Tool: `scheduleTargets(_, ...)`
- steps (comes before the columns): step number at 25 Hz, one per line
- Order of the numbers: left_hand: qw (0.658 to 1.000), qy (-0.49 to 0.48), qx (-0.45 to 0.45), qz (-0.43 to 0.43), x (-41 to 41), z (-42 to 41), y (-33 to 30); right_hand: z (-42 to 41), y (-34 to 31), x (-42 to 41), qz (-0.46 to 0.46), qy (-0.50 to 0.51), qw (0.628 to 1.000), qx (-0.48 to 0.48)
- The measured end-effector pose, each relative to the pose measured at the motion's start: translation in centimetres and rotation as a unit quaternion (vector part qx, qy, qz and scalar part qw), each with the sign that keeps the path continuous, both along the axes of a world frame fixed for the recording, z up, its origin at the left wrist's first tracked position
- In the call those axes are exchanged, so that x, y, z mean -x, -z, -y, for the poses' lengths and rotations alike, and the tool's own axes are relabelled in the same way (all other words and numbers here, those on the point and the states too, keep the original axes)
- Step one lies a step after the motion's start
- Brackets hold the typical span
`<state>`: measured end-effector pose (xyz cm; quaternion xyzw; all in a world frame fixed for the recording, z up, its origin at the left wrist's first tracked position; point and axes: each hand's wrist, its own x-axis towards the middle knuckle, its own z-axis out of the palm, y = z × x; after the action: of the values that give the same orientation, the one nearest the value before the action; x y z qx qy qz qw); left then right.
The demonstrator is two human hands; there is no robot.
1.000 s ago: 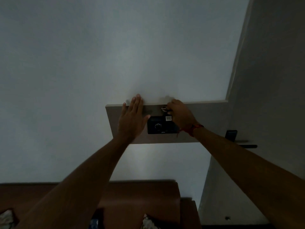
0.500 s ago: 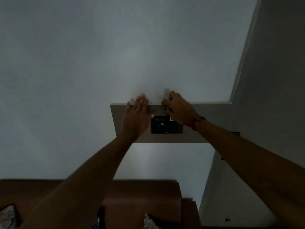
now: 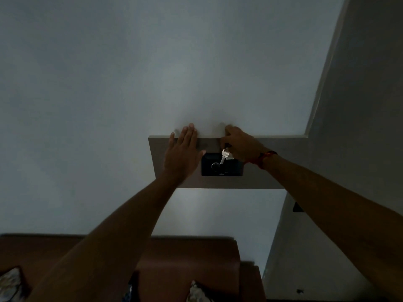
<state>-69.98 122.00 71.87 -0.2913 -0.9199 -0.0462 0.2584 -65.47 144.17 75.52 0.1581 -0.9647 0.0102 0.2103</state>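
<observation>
Keys (image 3: 224, 155) now dangle from my pinching right hand (image 3: 242, 143), left hand (image 3: 182, 155) flat on shelf (image 3: 274, 164); slack fingers could drop them.

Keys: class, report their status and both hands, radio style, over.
Left hand flat on panel. Right hand pinches keys. Keys hang over black box, tip by its dial. Nothing seen blocking them.

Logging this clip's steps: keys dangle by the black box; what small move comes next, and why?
Probably guide the key toward the round knob on the black box: the right hand holds it dangling just above, the left hand lies flat on the panel.
</observation>
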Motion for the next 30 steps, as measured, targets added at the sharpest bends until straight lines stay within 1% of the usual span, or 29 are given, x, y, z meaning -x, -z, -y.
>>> scheduleTargets(2, 1.000, 0.000, -0.001, 0.001, -0.1, 0.0, -0.1, -0.2, -0.5, -0.2, 0.023, -0.023, 0.999, 0.027)
scheduleTargets(4, 1.000, -0.002, -0.005, 0.004, -0.4, -0.2, -0.1, -0.5, -0.6, -0.5, 0.029, -0.027, 0.999, 0.024)
scheduleTargets(6, 1.000, -0.005, -0.013, 0.010, -0.7, -0.4, -0.1, -0.7, 0.0, -0.7, 0.008, -0.007, 1.000, 0.019)
scheduleTargets(10, 1.000, -0.008, -0.012, 0.012, -1.0, -0.7, 0.2, -0.8, 1.6, -1.0, -0.040, 0.009, 0.996, 0.079)
scheduleTargets(14, 1.000, -0.015, -0.008, 0.003, -1.1, -0.9, 0.5, -0.9, 2.2, -0.8, -0.073, 0.012, 0.996, 0.058)
scheduleTargets(15, 1.000, -0.015, -0.009, -0.003, -1.0, -1.0, 0.7, -1.0, 2.5, -0.7, -0.079, 0.020, 0.994, 0.072)
scheduleTargets(17, 1.000, -0.016, -0.016, -0.010, -0.8, -1.1, 1.1, -0.9, 3.0, -0.6, -0.091, 0.043, 0.986, 0.131)
scheduleTargets(19, 0.999, -0.017, -0.035, -0.014, -0.5, -1.3, 1.9, -0.7, 3.3, -0.5, -0.104, 0.059, 0.975, 0.187)
scheduleTargets(20, 0.999, -0.018, -0.048, -0.017, -0.4, -1.5, 2.3, -0.5, 3.4, -0.5, -0.110, 0.064, 0.972, 0.200)
scheduleTargets(25, 0.995, -0.036, -0.091, -0.036, 0.3, -2.6, 3.9, 0.1, 4.1, -1.0, -0.125, 0.092, 0.974, 0.166)
scheduleTargets(30, 0.992, -0.064, -0.077, -0.071, 0.5, -2.6, 4.7, 0.4, 5.5, -1.5, -0.129, 0.088, 0.973, 0.170)
